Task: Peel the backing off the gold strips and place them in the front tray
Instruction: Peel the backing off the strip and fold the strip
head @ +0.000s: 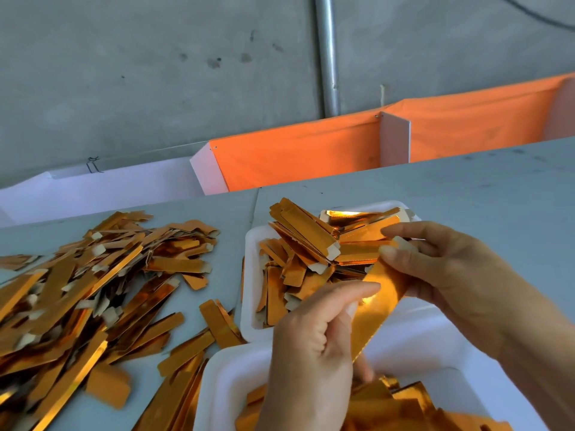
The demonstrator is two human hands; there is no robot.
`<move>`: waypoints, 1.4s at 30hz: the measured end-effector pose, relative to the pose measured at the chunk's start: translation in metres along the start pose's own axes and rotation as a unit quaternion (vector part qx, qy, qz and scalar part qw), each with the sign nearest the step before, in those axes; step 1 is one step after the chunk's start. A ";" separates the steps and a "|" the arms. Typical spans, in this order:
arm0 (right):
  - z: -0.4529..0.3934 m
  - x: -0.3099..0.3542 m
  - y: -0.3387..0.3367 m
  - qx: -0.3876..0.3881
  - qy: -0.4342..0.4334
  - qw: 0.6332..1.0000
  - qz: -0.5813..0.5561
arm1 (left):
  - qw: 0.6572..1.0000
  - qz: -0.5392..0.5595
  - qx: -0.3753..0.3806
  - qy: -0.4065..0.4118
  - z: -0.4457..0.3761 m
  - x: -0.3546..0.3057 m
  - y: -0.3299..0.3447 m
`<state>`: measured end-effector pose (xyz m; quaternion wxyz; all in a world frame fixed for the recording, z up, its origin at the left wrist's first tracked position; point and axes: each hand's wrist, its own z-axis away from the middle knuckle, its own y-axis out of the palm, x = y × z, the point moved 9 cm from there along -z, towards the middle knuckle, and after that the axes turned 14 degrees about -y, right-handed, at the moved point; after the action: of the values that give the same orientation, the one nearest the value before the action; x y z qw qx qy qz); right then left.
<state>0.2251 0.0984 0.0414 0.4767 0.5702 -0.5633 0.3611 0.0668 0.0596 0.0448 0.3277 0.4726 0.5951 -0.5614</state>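
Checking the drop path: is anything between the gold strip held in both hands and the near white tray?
Nothing visible blocks it. The shiny gold strip, pinched by the left hand and right hand, hangs directly above the near white foam tray, which already holds gold strips.

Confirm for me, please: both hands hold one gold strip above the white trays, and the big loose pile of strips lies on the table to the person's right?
Not quite. The head view shows the loose pile of strips on the table to the person's left, not right. The rest holds: the left hand and right hand hold one gold strip above the white trays.
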 end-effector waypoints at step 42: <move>0.009 0.032 0.022 0.213 -0.130 0.967 0.055 | 1.000 -0.006 0.009 -0.012 -0.011 0.007 -0.004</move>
<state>0.2054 0.0824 0.0722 0.2459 0.6689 -0.5609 0.4213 0.0625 0.0723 0.0411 0.3277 0.4652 0.5886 -0.5743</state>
